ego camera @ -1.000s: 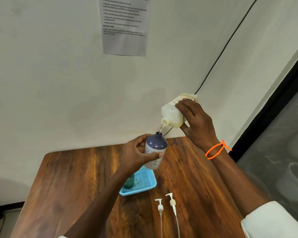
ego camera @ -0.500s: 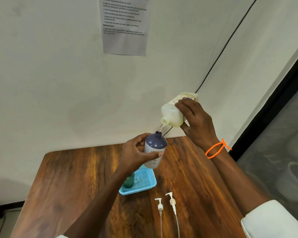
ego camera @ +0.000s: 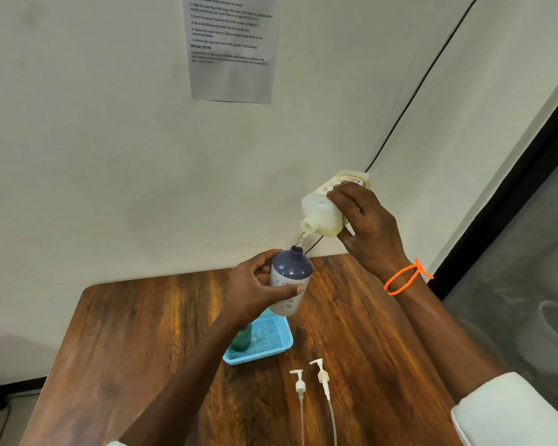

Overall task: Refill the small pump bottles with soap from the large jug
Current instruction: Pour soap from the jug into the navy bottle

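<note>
Two hands work in my view: right hand (ego camera: 366,226) grips the jug (ego camera: 327,209), mouth tilted down-left over the upright bottle (ego camera: 290,280) gripped by left hand (ego camera: 255,288); tray (ego camera: 271,344) below.

My left hand (ego camera: 255,281) curls round the purple-capped white small pump bottle (ego camera: 289,280), thumb across its front, held upright. Above and to the right of that bottle, my right hand (ego camera: 368,226) grips the tilted pale yellow plastic jug (ego camera: 326,214), wrist bent.
</note>
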